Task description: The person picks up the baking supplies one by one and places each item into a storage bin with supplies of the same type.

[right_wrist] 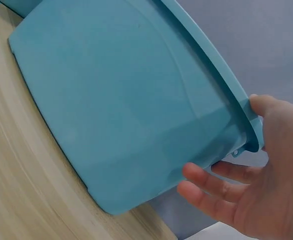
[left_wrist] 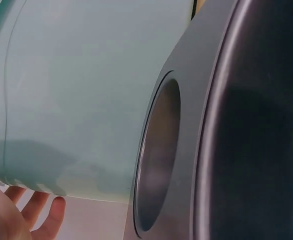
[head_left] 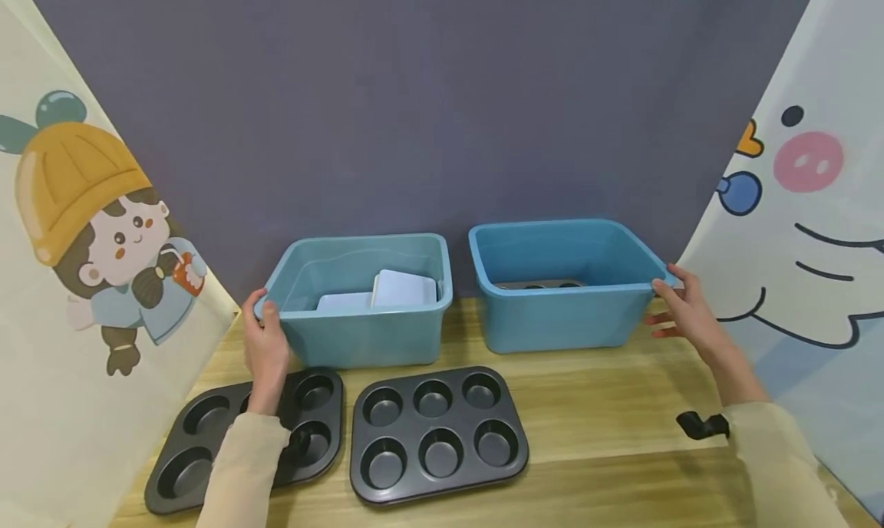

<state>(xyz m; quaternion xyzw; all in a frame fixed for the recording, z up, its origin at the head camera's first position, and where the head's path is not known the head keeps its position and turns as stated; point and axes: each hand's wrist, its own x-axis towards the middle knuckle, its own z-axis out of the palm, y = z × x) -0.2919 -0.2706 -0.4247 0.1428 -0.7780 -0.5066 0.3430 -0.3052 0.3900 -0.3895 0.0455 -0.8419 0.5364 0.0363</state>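
Two blue plastic bins stand side by side at the back of the table. My left hand (head_left: 267, 351) grips the rim of the left bin (head_left: 359, 340) at its left front corner, thumb on the near side. Inside that bin lie pale, flat-sided pieces, one piece (head_left: 404, 290) tilted on another. The right bin (head_left: 559, 321) has its right front corner pinched by my right hand (head_left: 691, 313); the thumb (right_wrist: 261, 104) lies on the rim and the lower fingers spread beside the wall. A dark muffin tin (head_left: 542, 285) shows partly inside it.
One dark muffin tin (head_left: 438, 428) lies in front of the bins. Another muffin tin (head_left: 314, 394) lies partly under my left forearm. Printed cartoon panels flank the wooden table (head_left: 594, 413), and a grey cloth wall (head_left: 414, 113) rises behind. A black strap end (head_left: 700, 425) hangs near my right sleeve.
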